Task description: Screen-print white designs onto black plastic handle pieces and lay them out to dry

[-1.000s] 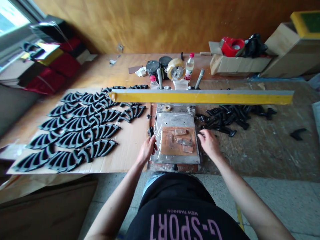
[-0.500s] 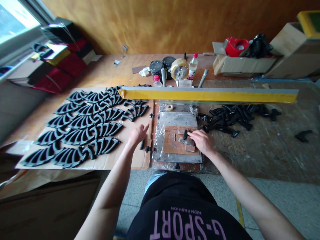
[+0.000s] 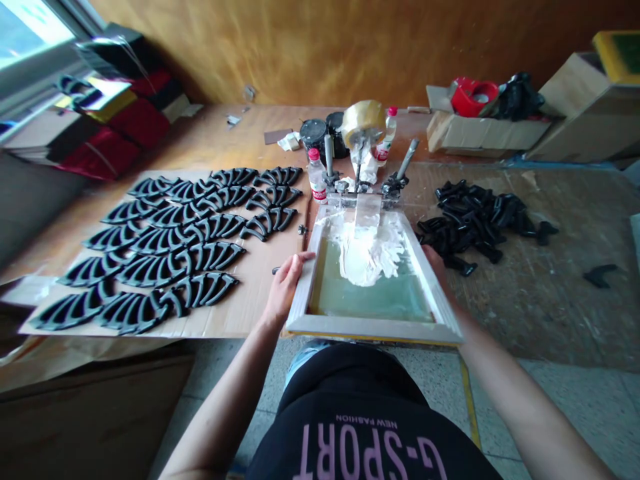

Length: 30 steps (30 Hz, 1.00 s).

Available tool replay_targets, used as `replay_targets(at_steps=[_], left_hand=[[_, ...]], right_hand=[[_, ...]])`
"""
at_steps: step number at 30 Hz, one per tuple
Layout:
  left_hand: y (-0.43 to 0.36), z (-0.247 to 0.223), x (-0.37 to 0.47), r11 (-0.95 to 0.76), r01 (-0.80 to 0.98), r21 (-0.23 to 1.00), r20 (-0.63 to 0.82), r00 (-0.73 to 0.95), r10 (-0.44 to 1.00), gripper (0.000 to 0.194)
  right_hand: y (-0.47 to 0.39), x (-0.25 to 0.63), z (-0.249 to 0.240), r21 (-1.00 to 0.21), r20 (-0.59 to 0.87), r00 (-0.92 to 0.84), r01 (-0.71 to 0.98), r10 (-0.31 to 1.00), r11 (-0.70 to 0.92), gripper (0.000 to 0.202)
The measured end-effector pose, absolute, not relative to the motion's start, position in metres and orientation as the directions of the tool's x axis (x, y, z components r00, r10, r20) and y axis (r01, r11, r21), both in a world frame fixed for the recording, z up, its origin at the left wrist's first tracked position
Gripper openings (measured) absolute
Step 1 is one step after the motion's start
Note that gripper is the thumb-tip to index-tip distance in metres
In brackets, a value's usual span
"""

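- The screen frame (image 3: pixel 375 328) lay in front of the hinge clamp (image 3: pixel 357 195), its long axis running from the clamp toward me.
- White paste (image 3: pixel 367 257) covered its clamp end.
- I had my left hand (image 3: pixel 287 287) closed on the left rail.
- My right hand (image 3: pixel 436 263) was at the right rail; I couldn't tell its grip, fingers hidden.
- Black parts (image 3: pixel 470 217) lay right of the clamp.

Left hand (image 3: pixel 286 285) holding white-smeared frame (image 3: pixel 375 329); right hand (image 3: pixel 434 261) opposite.
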<state>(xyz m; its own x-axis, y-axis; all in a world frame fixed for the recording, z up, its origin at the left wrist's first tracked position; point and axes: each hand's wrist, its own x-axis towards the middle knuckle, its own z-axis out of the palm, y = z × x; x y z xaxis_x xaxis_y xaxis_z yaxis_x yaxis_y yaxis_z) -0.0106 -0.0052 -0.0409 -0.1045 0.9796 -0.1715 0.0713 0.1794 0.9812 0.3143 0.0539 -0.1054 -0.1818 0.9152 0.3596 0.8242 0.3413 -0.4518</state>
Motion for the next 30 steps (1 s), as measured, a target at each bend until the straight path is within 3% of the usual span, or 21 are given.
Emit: replay_targets(at_steps=[3, 5, 7, 11, 14, 17, 20, 22, 25, 27, 30], left_hand=[[-0.018, -0.086, -0.015, 0.312, 0.140, 0.940, -0.302, -0.091, 0.949, 0.055], [-0.017, -0.112, -0.014, 0.342, 0.181, 0.922, -0.330, -0.094, 0.939, 0.064], [-0.014, -0.130, -0.014, 0.343, 0.255, 0.904, -0.324, -0.113, 0.939, 0.066], [-0.010, -0.143, -0.016, 0.336, 0.306, 0.891, -0.309, -0.134, 0.942, 0.061], [-0.012, -0.146, -0.018, 0.334, 0.300, 0.893, -0.306, -0.137, 0.942, 0.058], [-0.012, -0.146, -0.018, 0.338, 0.294, 0.894, -0.310, -0.140, 0.940, 0.056], [-0.012, -0.142, -0.016, 0.347, 0.251, 0.904, -0.315, -0.160, 0.935, 0.056], [-0.012, -0.138, -0.015, 0.351, 0.217, 0.911, -0.320, -0.166, 0.933, 0.057], [-0.012, -0.134, -0.013, 0.364, 0.177, 0.914, -0.336, -0.170, 0.927, 0.059], [-0.012, -0.132, -0.012, 0.371, 0.171, 0.913, -0.345, -0.166, 0.924, 0.059], [-0.012, -0.127, -0.012, 0.379, 0.166, 0.910, -0.360, -0.136, 0.923, 0.062]], right_hand=[[0.083, 0.310, -0.081, -0.438, 0.482, -0.033, 0.856, 0.875, 0.274, 0.035], [0.098, 0.285, -0.067, -0.370, 0.511, -0.127, 0.860, 0.850, 0.351, 0.049], [0.103, 0.254, -0.059, -0.294, 0.426, -0.291, 0.850, 0.856, 0.436, 0.049], [0.079, 0.220, -0.070, -0.222, 0.142, -0.481, 0.836, 0.865, 0.502, 0.009], [0.046, 0.229, -0.079, -0.196, 0.102, -0.651, 0.729, 0.753, 0.656, 0.017], [0.032, 0.243, -0.075, -0.285, 0.090, -0.800, 0.550, 0.593, 0.785, 0.018], [0.036, 0.244, -0.070, -0.326, 0.114, -0.763, 0.576, 0.636, 0.749, 0.011], [0.035, 0.240, -0.074, -0.262, 0.184, -0.697, 0.645, 0.693, 0.718, 0.015], [0.021, 0.236, -0.086, -0.164, 0.243, -0.721, 0.629, 0.649, 0.760, 0.026], [0.013, 0.236, -0.090, -0.199, 0.222, -0.745, 0.597, 0.629, 0.777, 0.024], [0.024, 0.232, -0.080, -0.337, 0.217, -0.662, 0.639, 0.717, 0.691, 0.014]])
